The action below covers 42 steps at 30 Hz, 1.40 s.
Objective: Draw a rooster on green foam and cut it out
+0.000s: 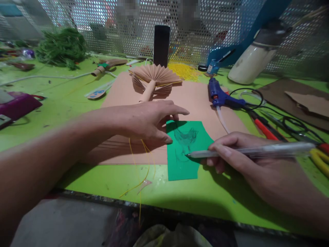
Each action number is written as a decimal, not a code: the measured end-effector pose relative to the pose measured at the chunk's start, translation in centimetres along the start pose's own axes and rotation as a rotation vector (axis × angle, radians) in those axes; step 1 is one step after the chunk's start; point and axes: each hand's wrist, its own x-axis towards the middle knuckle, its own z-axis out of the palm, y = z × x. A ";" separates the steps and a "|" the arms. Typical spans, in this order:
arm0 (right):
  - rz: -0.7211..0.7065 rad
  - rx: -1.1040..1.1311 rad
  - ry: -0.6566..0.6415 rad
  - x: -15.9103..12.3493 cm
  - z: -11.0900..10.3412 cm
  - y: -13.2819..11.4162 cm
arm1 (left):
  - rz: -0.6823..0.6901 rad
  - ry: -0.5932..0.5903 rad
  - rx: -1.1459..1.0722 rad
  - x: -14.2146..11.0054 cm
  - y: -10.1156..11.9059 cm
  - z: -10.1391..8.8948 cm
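A green piece of paper [183, 169] lies partly on the brown cardboard and partly on the table, with dark sketch lines on its upper half. My right hand [239, 157] grips a clear-barrelled pen [272, 150], its tip at the lower part of the drawing. My left hand [146, 118] hovers or rests at the paper's left edge, fingers apart and the thumb close to the edge; whether it presses down I cannot tell. Just beyond it is a pleated brown paper fan [155, 73] on a rolled paper stem, partly hidden by my hand.
Brown cardboard [197, 97] covers the table's middle. A blue glue gun [223, 96] with its cable and red-handled tools [267, 129] lie to the right. A phone [161, 44] stands behind the fan, before a perforated metal screen. Green shreds [63, 48] are piled back left.
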 end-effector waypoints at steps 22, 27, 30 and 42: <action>0.039 0.016 0.026 0.2 0.2 -0.7 | 0.042 0.015 0.025 0.0 -0.2 0.0; 0.078 -0.026 0.015 0.0 0.1 -1.0 | -0.003 -0.004 0.026 0.0 0.0 0.0; 0.083 0.015 -0.005 -0.1 0.1 -1.0 | 0.000 -0.002 0.014 0.0 0.0 0.1; -0.063 -0.113 -0.073 0.3 -0.3 -0.8 | 0.019 0.004 0.028 -0.1 0.0 0.1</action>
